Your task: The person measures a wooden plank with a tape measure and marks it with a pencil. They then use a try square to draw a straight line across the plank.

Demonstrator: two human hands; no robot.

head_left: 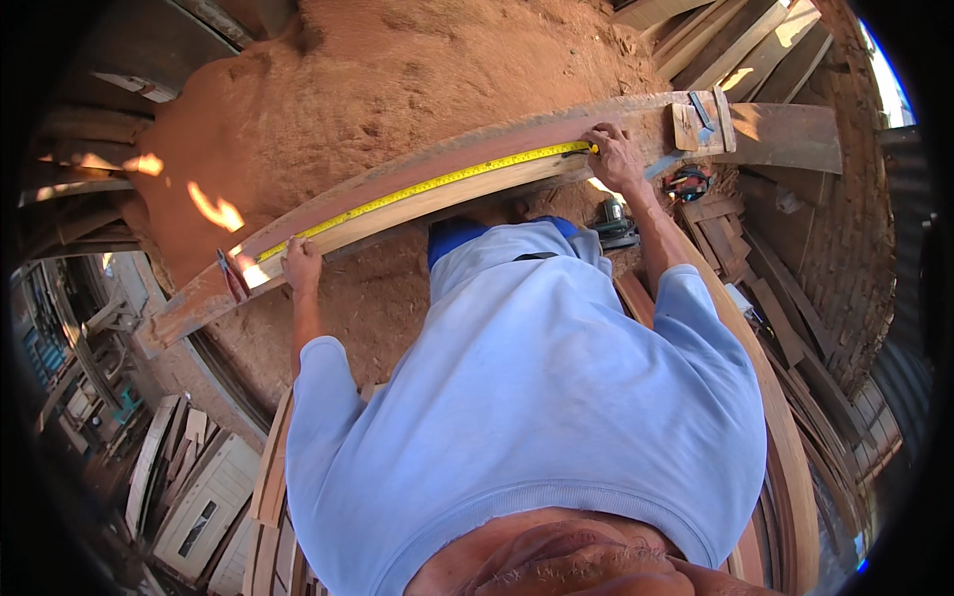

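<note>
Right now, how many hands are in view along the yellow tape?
2: the left hand at the left end of the yellow tape, the right hand at its right end. No other hand shows there.

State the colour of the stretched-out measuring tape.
Yellow; the measuring tape shows best in the head view.

I worked in a carpentry workshop, as the following indicated. Reddish, sawdust-like powder point(437, 60) covered the far side. Boards point(730, 45) were stacked at the far right; offcuts point(717, 238) were piled on the right; a pale panel point(221, 487) lay among timber point(151, 462) at the near left. A yellow tape measure point(437, 182) extended along a long wooden beam point(422, 211) before me. A power tool point(615, 232) sat to my right.
</note>
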